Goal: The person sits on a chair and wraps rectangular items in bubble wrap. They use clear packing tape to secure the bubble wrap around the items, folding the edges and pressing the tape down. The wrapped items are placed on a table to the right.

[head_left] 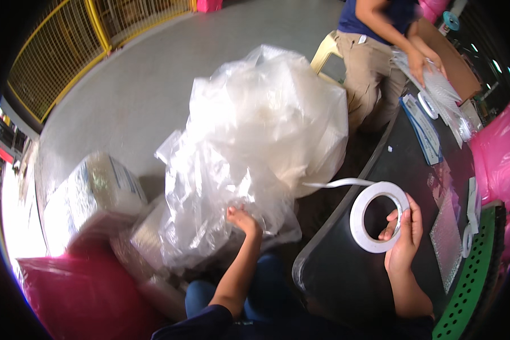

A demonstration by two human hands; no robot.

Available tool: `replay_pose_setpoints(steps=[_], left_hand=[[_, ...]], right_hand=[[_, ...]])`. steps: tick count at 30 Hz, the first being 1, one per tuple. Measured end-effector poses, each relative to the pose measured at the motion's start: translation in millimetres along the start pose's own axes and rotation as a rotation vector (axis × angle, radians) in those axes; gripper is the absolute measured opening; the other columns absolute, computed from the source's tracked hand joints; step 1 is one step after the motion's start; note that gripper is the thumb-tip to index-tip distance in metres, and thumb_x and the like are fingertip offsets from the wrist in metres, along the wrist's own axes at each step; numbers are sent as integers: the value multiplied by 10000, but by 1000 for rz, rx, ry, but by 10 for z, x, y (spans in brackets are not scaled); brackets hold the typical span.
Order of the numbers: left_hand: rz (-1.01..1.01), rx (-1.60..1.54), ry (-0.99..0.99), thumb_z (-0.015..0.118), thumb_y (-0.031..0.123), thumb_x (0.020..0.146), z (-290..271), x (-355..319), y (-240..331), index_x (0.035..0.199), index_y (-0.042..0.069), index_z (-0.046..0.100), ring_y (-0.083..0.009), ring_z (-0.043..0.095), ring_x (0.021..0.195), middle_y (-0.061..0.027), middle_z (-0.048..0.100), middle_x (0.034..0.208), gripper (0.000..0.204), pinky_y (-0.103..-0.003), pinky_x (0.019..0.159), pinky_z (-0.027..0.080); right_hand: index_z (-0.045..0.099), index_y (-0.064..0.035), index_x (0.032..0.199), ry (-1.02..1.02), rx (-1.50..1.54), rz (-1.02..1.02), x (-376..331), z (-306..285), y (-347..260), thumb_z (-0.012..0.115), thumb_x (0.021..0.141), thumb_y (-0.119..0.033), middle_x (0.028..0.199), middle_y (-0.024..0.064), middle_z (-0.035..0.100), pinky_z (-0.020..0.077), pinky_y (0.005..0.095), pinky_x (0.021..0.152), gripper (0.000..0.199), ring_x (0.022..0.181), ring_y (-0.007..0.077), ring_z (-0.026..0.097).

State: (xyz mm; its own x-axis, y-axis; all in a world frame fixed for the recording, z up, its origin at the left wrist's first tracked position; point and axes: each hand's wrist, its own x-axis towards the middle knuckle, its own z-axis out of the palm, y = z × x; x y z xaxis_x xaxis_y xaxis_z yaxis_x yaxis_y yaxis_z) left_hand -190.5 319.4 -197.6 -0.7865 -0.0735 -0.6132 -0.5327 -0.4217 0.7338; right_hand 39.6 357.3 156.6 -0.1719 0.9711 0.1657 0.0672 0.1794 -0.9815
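My right hand [405,238] holds a roll of white tape [358,221] upright over the dark table, its fingers wrapped round the right side of the ring. A loose strip of tape [340,182] curls off the top of the roll toward the left. My left hand [245,219] is closed in front of a large, crumpled clear plastic bag [209,187]. Whether its fingers pinch the film or a small bit of something is too small to tell. The bag bulges with whitish contents [266,113] and stands left of the table.
A co-worker [374,62] handles bubble wrap [436,85] at the table's far end. On the dark table [345,272] lie a blue-and-white packet [422,130] and a bubble-wrap sheet [446,238]. Wrapped bundles [96,192] and a pink plastic bag [79,289] sit at left; yellow mesh fencing [56,68] stands behind.
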Motion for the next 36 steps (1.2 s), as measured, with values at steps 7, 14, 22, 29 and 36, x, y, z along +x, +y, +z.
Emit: replay_pose_setpoints(steps=[7,14,22,29,36], left_hand=[[-1036,-581,-891,495,209,958,1002,872,121,1057,57,648,-235,658,787,-68,679,914,237,-360,665,550],[-590,-419,-1227,492,239,965,2127,1057,390,1144,66,585,-252,643,856,-84,629,1016,266,-376,709,554],[-217,-239,-1276,489,273,972,2255,1549,525,1244,77,514,-271,626,935,-103,572,1133,336,-393,760,558],[83,-114,-1238,486,302,979,1995,2027,538,1331,86,451,-287,611,1004,-119,523,1235,415,-409,805,562],[247,-12,-1056,467,314,975,1952,1991,567,1395,113,406,-340,608,1034,-133,504,1268,470,-436,851,544]], right_hand=[[427,45,1303,-45,39,-12,36,-34,116,411,1043,-261,815,68,562,508,246,465,402,487,81,516],[433,55,1282,-84,-6,-18,19,-32,64,395,1047,-273,832,76,565,518,247,484,405,509,93,537],[431,55,1284,-82,-11,6,29,-33,38,402,1042,-281,828,75,561,506,233,467,415,495,79,518],[420,50,1309,-38,-77,25,3,-40,8,384,1041,-258,814,65,560,494,221,459,410,463,59,480],[409,54,1327,-32,-101,43,14,-34,0,365,1034,-220,799,62,561,482,209,445,404,451,43,460]])
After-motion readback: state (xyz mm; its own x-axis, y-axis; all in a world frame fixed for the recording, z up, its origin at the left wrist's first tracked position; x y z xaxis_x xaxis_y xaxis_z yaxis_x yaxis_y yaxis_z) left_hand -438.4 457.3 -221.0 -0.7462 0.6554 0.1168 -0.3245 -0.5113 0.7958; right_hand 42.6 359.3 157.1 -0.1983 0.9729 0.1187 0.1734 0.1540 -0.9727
